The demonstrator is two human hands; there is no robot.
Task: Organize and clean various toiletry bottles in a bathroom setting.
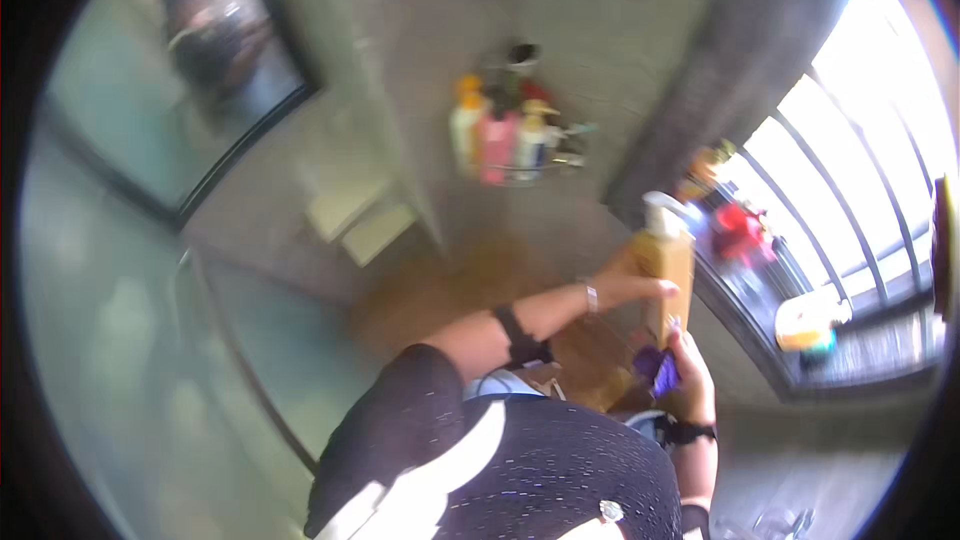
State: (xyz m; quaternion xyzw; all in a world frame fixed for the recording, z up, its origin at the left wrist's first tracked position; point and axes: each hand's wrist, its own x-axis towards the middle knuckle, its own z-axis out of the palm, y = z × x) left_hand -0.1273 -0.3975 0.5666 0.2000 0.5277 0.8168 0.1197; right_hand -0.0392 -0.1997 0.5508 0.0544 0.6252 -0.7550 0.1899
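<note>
Bathroom: pump bottle (664, 270) btwn both hands

A pump bottle (664, 265) sits between the left hand (630, 290) and the right hand (690, 375), with a cloth (657, 368) below it. A window sill (800, 335) carrying bottles lies right; a wall rack (515, 135) hangs behind, mirror (160, 70) far left.

Grey tiled wall (600, 50) carries a wire rack of coloured bottles (510, 135); a bright barred window (860, 140) gives strong light, a dark-framed mirror (170, 70) hangs left.
</note>
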